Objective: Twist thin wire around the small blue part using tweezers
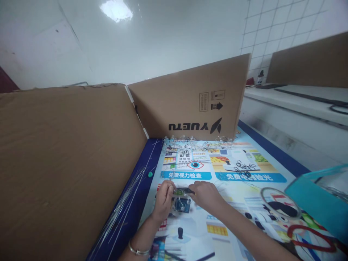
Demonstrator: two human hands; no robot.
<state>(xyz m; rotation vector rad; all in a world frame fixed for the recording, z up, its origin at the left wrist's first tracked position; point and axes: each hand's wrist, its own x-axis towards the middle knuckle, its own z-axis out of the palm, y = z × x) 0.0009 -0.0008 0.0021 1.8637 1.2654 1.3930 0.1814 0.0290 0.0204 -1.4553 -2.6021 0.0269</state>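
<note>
My left hand point(163, 198) is closed in a pinch near the middle of the printed sheet point(187, 224). Just to its right, my right hand point(206, 195) is closed on a thin dark piece point(185, 190). This piece spans the gap between both hands, its far end reaching my left fingertips. Whether it is a tool or a strip I cannot tell. Small clear beads or plastic bits point(181, 206) show below the gap, blurred. What else my left fingers pinch is hidden. A bracelet is on my left wrist.
Cardboard panels point(187, 98) stand at the back and left. Clear plastic pieces point(185, 142) lie along the back panel's foot. Thin pale strands point(127, 203) lie left, black rings point(243, 168) right. A clear ring point(262, 197), red loop point(312, 246) and teal bag point(312, 199) are at right.
</note>
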